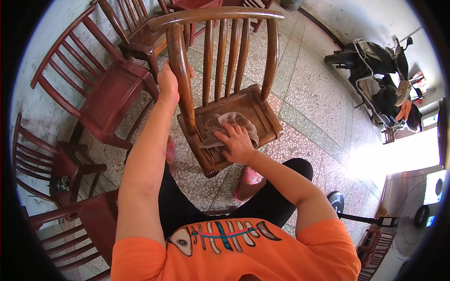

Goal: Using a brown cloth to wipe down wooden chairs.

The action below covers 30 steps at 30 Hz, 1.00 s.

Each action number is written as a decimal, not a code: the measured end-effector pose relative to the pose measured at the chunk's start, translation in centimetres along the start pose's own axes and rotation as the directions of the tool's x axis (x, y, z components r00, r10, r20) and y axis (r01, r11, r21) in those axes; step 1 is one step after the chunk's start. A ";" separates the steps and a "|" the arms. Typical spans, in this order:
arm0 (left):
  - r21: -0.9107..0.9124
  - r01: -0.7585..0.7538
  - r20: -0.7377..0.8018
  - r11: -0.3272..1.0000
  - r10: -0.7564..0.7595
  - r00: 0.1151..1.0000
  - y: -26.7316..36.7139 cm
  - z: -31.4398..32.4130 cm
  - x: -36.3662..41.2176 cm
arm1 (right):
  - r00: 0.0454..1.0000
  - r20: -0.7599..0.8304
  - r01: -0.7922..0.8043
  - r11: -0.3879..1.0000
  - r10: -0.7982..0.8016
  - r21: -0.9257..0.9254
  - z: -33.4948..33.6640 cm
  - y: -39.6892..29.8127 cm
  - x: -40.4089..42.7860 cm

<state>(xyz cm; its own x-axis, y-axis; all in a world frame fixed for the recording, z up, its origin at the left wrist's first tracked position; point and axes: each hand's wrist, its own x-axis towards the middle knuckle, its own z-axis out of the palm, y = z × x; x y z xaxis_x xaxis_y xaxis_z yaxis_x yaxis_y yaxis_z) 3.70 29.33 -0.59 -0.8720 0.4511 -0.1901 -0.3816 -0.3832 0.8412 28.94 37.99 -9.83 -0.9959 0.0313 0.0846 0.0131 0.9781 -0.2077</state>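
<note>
Before me is a brown varnished wooden chair point(258, 119) with a spindle back and a framed seat. My left hand point(168, 82) grips the thick left post point(181, 63) of its backrest, with fingertips showing on the far side. On the seat lies a crumpled grey-brown cloth point(212, 137). My right hand point(237, 140) rests on top of this cloth with its fingers spread, pressing it against the seat near the front. The part of the seat beneath the cloth is hidden. The chair's feet are not visible.
Several reddish-brown wooden chairs point(109, 102) line the left wall. A black motor scooter point(376, 80) is parked at the right. A standing fan point(411, 221) is at the lower right, near a bright doorway point(404, 154). Speckled terrazzo point(309, 102) covers the floor.
</note>
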 end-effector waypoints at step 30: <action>-0.042 -0.005 0.058 0.999 0.008 0.998 -0.2 -0.3 0.7 | 0.957 0.285 -0.119 0.968 0.052 0.222 0.4 0.1 2.3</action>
<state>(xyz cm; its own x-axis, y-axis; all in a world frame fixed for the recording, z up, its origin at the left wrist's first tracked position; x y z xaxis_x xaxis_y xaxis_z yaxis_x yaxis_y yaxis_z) 3.12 29.45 -1.06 -0.8556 0.4942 -0.1539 -0.3897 -0.4195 0.8199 26.58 38.07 -10.00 -0.9779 0.0224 -0.2079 0.1114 0.8974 -0.4269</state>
